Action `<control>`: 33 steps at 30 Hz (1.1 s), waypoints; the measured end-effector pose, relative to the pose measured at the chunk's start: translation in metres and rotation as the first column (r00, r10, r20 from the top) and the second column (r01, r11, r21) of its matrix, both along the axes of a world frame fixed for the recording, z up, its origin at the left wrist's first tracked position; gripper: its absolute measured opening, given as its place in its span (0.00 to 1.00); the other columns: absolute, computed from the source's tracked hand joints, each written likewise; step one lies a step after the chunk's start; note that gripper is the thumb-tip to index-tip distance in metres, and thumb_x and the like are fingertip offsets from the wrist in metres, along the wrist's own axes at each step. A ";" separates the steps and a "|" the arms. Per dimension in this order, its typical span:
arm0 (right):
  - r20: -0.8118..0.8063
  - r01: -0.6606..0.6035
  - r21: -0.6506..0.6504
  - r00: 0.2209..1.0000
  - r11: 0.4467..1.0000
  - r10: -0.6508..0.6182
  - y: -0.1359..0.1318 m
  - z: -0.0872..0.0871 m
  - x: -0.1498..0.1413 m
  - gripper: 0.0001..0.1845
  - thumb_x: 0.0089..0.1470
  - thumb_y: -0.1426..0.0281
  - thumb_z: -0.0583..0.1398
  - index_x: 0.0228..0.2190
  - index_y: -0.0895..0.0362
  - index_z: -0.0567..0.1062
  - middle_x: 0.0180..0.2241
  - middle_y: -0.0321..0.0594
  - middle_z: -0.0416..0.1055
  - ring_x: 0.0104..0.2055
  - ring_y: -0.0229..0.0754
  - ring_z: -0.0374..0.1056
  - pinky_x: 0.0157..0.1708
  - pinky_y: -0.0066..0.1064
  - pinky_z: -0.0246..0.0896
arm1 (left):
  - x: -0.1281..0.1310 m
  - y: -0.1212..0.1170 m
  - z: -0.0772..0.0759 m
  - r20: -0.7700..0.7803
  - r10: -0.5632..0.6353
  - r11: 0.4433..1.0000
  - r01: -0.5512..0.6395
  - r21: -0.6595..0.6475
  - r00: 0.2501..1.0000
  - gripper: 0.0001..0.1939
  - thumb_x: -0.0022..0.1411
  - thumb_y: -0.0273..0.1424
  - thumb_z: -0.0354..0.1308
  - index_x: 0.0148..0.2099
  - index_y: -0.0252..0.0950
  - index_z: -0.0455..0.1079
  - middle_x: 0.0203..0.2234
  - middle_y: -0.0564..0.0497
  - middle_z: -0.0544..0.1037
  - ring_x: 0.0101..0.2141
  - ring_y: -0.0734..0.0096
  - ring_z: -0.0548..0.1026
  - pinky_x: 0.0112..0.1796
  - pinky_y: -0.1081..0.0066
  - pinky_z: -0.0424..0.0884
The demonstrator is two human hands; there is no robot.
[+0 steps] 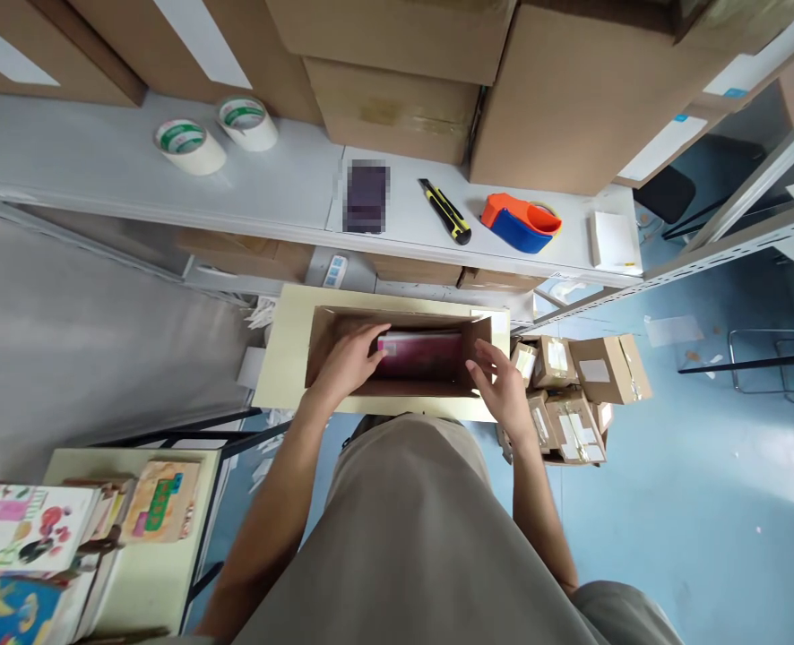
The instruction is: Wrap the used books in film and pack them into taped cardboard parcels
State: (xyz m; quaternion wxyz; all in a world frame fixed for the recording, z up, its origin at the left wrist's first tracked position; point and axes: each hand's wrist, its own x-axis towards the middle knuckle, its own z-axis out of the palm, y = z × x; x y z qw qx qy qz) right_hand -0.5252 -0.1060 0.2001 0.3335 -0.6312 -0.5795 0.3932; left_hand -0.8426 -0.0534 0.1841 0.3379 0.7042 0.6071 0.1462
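An open cardboard box [397,389] sits on the pale yellow table [282,358] right in front of me. Inside it lies a pink book or booklet [427,351], its lower part in shadow. My left hand [351,360] reaches over the box's left part, fingers stretched and slightly apart, with the fingertips at the book's left end; whether they touch it I cannot tell. Over the right end of the box is my right hand [503,385], its fingers spread and curved, holding nothing, close to the right wall.
The grey shelf [289,184] ahead carries tape rolls [190,146], a yellow-black box cutter [445,211], an orange-blue tape dispenser [522,222] and large cartons [397,107]. Small boxes [575,425] are piled at right. Books [30,528] lie on a side table at lower left.
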 end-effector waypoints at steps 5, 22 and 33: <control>-0.001 0.181 0.069 0.983 0.981 -0.182 -0.002 0.006 0.010 0.28 0.70 0.44 0.64 0.56 0.52 0.84 0.58 0.55 0.83 0.58 0.59 0.82 0.54 0.54 0.86 | -0.041 -0.034 0.023 0.126 0.301 0.902 -0.325 0.283 0.945 0.21 0.75 0.39 0.63 0.66 0.42 0.78 0.62 0.42 0.83 0.63 0.50 0.81 0.67 0.49 0.76; 0.127 0.184 0.009 0.975 0.983 -0.183 -0.001 0.004 -0.010 0.30 0.70 0.42 0.63 0.51 0.54 0.87 0.65 0.58 0.81 0.59 0.64 0.83 0.53 0.60 0.86 | -0.063 -0.062 0.008 0.276 0.334 0.909 -0.386 0.158 0.901 0.21 0.76 0.48 0.62 0.60 0.41 0.79 0.59 0.40 0.79 0.55 0.53 0.83 0.55 0.51 0.86; 0.329 0.089 0.134 0.935 0.987 -0.129 0.076 -0.017 0.001 0.27 0.70 0.47 0.61 0.52 0.52 0.89 0.59 0.57 0.79 0.56 0.61 0.79 0.51 0.56 0.84 | -0.073 -0.061 0.004 0.170 0.235 0.950 -0.263 0.169 0.957 0.21 0.73 0.36 0.62 0.66 0.44 0.75 0.64 0.39 0.74 0.65 0.47 0.78 0.60 0.47 0.84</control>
